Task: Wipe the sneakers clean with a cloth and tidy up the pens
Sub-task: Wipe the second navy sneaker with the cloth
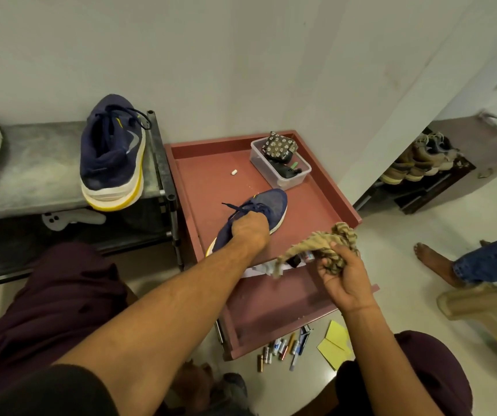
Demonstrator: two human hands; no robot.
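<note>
Head view showed the fingers (pixel 242 228) of the left hand (pixel 250 231) curled over the laced top of a navy sneaker (pixel 272 205), grasping it and holding it down on the red desk (pixel 211 169). The right hand (pixel 346 280) hovered just beside it, its fingers clenched around a bunched striped cloth (pixel 330 238) with one end trailing toward the shoe's heel. The sneaker's long axis ran from the heel, nearest the person, up and to the right to the toe, so the cloth lay to the right of its side, and the right hand was the one placed to wipe along that length. The second sneaker (pixel 112 154) stood on the shoe-rack shelf (pixel 37 163) well apart to the left. The pens (pixel 295 346) lay scattered on the floor (pixel 391 235) below the desk's near edge, beside yellow paper (pixel 336 343), and looked not yet tidied.
</note>
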